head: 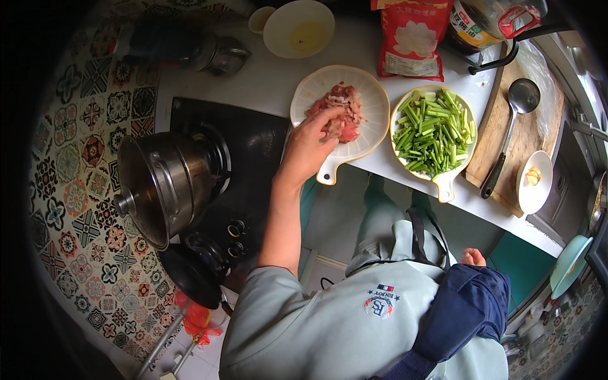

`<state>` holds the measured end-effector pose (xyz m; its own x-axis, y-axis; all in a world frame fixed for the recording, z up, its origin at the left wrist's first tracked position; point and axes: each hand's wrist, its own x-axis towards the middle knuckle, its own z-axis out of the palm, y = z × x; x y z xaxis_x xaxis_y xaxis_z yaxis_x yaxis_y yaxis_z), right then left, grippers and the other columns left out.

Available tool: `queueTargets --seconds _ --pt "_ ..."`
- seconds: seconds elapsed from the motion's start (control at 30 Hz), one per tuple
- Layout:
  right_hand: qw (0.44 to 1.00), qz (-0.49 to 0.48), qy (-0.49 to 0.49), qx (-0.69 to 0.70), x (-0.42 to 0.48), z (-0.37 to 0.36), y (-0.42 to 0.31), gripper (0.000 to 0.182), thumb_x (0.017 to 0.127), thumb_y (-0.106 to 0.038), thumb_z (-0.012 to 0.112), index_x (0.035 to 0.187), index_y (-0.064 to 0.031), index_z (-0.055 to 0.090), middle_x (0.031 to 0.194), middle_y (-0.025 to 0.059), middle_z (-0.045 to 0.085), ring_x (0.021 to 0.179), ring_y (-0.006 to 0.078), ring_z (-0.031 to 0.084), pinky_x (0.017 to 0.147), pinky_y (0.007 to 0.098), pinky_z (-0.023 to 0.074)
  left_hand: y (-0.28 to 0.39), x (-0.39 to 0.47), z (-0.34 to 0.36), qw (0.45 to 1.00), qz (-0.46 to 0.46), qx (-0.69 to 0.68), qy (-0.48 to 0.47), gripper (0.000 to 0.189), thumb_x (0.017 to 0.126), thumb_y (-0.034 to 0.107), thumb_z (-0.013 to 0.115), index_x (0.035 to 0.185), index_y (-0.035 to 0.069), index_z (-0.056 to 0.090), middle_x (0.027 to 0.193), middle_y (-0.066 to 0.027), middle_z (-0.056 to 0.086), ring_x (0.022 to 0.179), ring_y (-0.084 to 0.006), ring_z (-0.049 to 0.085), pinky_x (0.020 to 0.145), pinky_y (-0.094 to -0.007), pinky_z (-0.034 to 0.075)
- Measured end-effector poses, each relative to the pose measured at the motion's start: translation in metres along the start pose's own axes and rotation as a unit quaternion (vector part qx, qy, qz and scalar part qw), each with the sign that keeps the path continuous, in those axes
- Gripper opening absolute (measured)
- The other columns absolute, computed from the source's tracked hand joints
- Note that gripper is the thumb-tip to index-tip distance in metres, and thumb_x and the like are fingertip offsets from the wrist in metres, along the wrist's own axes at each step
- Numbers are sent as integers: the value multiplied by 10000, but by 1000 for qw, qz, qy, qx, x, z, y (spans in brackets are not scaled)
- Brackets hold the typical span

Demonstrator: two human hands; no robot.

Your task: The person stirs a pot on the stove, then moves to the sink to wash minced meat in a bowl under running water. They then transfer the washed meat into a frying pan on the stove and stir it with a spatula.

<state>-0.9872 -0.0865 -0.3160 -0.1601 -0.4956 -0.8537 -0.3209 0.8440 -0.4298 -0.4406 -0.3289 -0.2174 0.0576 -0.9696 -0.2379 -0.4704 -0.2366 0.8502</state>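
Note:
My left hand (311, 137) is over a pile of cut raw meat (349, 102) on a white ribbed plate with a handle (375, 123). Its fingers are curved and touch the meat at its left side; whether they grip any is hidden. To the right, a similar handled dish (446, 187) holds cut green stalks (434, 133). My right hand (473, 257) is low beside my body, beyond a navy bag (465, 308) that covers part of it. Only its curled fingers show, touching nothing that can be seen.
A lidded steel pot (166, 185) and a black pan (190, 275) are on the gas hob (256, 142) at left. A bowl with yellowish liquid (299, 28) and a red packet (413, 42) stand behind. A ladle (508, 128) and a garlic bowl (534, 194) rest on a wooden board (489, 137).

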Motion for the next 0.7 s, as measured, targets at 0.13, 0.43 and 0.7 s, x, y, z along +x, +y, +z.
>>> queueTargets --seconds 0.13,0.43,0.7 --pt "1000 4 4 -7 -4 7 -3 196 878 -174 541 985 -11 562 844 46 587 720 149 584 681 267 481 -15 1 -7 994 1 63 93 288 774 24 587 1061 53 600 1013 -112 627 858 -215 635 710 -301 509" --pt "1000 -11 -6 -19 6 8 0 211 879 -192 546 1001 -20 560 860 44 590 731 156 591 670 268 473 -23 -12 45 948 100 265 143 451 662 144 722 1083 118 561 1102 -131 492 995 -341 499 798 -403 466" --pt "999 -26 -18 -5 14 10 1 228 880 -196 548 1013 -10 559 875 47 589 755 147 585 704 269 479 -40 3 55 929 74 276 236 346 621 7 635 943 116 570 1064 -110 479 934 -324 523 731 -400 490"
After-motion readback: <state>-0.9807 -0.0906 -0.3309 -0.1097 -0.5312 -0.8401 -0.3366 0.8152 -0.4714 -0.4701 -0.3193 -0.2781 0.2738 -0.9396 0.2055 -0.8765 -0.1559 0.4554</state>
